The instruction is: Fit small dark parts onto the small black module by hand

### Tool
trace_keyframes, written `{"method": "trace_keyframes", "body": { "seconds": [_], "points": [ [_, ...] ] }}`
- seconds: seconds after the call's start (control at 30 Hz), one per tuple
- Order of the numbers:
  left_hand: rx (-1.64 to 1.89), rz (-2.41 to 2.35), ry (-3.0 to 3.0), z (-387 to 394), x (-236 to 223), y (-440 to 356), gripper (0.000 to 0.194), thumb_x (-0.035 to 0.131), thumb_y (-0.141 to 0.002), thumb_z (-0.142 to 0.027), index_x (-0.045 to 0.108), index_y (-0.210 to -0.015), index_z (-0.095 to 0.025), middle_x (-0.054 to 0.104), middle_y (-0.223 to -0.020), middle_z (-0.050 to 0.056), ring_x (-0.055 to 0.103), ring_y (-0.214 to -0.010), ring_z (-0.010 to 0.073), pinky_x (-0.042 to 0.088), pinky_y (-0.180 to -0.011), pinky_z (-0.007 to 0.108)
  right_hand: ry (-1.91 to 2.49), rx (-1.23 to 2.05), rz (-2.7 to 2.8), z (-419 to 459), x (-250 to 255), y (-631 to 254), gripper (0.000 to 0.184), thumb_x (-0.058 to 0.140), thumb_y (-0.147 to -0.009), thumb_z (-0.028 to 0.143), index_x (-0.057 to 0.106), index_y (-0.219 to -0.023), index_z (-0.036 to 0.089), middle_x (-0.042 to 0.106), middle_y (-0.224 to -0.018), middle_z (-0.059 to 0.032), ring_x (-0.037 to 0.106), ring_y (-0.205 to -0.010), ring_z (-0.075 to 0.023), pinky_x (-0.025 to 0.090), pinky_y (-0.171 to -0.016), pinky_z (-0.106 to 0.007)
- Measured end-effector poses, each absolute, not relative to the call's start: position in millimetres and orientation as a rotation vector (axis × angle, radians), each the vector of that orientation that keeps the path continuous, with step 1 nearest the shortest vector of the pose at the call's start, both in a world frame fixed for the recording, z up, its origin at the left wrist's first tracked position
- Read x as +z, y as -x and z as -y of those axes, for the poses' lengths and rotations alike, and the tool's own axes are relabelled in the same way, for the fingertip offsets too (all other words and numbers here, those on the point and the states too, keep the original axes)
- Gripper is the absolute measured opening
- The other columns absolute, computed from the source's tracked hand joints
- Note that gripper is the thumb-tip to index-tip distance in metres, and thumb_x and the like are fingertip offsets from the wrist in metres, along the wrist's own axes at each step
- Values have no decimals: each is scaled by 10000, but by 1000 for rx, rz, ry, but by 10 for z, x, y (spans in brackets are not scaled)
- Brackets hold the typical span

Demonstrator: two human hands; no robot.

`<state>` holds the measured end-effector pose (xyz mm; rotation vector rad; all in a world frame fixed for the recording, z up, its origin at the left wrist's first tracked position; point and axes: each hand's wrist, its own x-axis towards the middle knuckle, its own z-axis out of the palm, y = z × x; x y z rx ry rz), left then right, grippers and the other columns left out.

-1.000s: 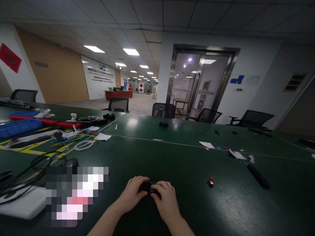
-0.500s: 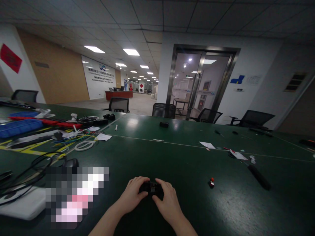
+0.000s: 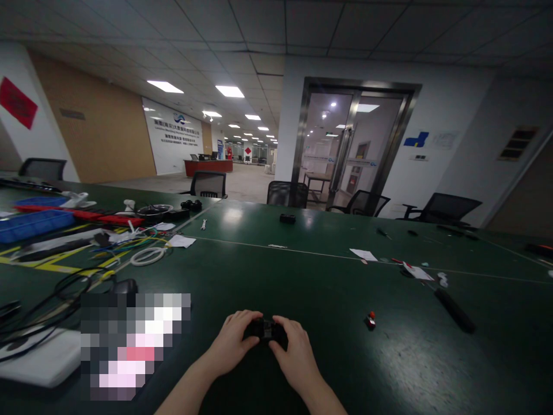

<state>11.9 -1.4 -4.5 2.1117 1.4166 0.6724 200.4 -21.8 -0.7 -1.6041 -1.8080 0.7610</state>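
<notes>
Gripping one small black object (image 3: 267,329) from both ends, the left hand (image 3: 231,344) and right hand (image 3: 297,351) are set narrowly apart, fingers curled over its far side and thumbs along its near side. The object is compact, dark and seemingly rigid, with a paler, slightly shiny patch at its middle; its finer detail is too small to tell. It lies between the two hands, just above or on the table (image 3: 319,294); contact with the surface cannot be confirmed. The tabletop is dark green, smooth and semi-gloss, showing a whitish glare to the right of the hands.

Near the right hand, on its right, sits a small item (image 3: 370,320) with a rounded red top and a shiny metallic lower part. Farther right lies a tool with a long, matte black handle (image 3: 453,310), set at a slant. Directly beyond the hands, well apart, rests a black block (image 3: 287,218) of boxy form.

Left of the left hand is a pixelated patch, contents unreadable. Past it are a white slab (image 3: 47,366) with rounded corners and thin, looping black cables (image 3: 58,291). Beyond, forward and left, lie a smooth white coil (image 3: 148,256) and a slim metal wrench (image 3: 204,224).
</notes>
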Motion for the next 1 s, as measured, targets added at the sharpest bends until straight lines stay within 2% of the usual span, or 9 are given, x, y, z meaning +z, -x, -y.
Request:
{"method": "trace_keyframes", "body": {
  "seconds": [0.27, 0.67, 1.0],
  "points": [
    [670, -1424, -2139, 6, -41, -135, 430, 556, -750, -147, 524, -1166, -251, 589, -1154, 33, 497, -1095, 226, 340, -966, 375, 1551, 714, 1868, 220, 48, -1998, 399, 554, -714, 173, 592, -1106, 242, 600, -1143, -38, 507, -1122, -231, 369, -969, -388],
    [622, -1435, -2114, 55, 82, -160, 424, 550, -746, -155, 524, -1158, -249, 588, -1164, 35, 497, -1103, 234, 335, -969, 385, 1555, 722, 1839, 210, -1, -2009, 395, 564, -720, 191, 590, -1106, 272, 595, -1147, -23, 519, -1113, -233, 391, -954, -401],
    [666, -1419, -2127, 23, -15, -130, 425, 554, -752, -161, 522, -1165, -256, 588, -1154, 31, 499, -1091, 226, 336, -967, 377, 1588, 752, 1824, 223, 21, -2003, 406, 559, -730, 203, 578, -1128, 277, 580, -1169, -24, 501, -1134, -228, 389, -959, -401]
  ]
}}
